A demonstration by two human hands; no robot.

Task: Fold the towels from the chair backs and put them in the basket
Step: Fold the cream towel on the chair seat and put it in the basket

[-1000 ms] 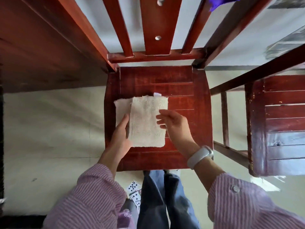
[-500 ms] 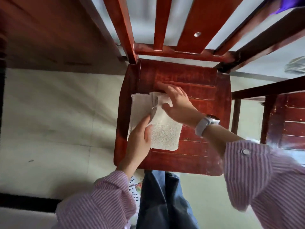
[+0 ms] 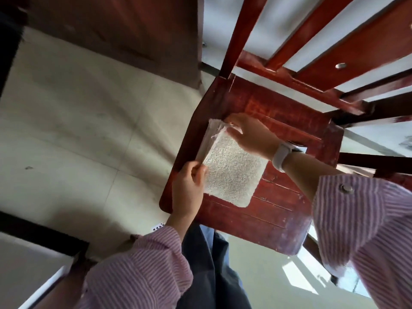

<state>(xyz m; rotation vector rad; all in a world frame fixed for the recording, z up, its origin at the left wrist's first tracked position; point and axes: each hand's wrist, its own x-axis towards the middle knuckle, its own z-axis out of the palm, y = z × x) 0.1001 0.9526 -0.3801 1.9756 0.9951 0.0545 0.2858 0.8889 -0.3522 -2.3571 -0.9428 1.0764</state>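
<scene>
Red-brown wooden chair point(image 3: 278, 210) with slatted back, pale tiled floor point(image 3: 78, 134), sunlight patches point(image 3: 298, 279), dark wood panel point(image 3: 124, 25)

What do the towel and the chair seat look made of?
Towel: likely terry cotton, matte cream, with a nubby looped pile. Chair seat: seemingly solid wood, glossy reddish-brown varnish, with plank seams, scratches and worn edges.

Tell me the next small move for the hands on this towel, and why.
Probably lift it off the seat as one bundle. The towel lies folded into a small square on the chair seat, the left hand pinches its near-left corner and the right hand holds the far edge where the layers stack. No basket is in view, so it must be found first.
</scene>
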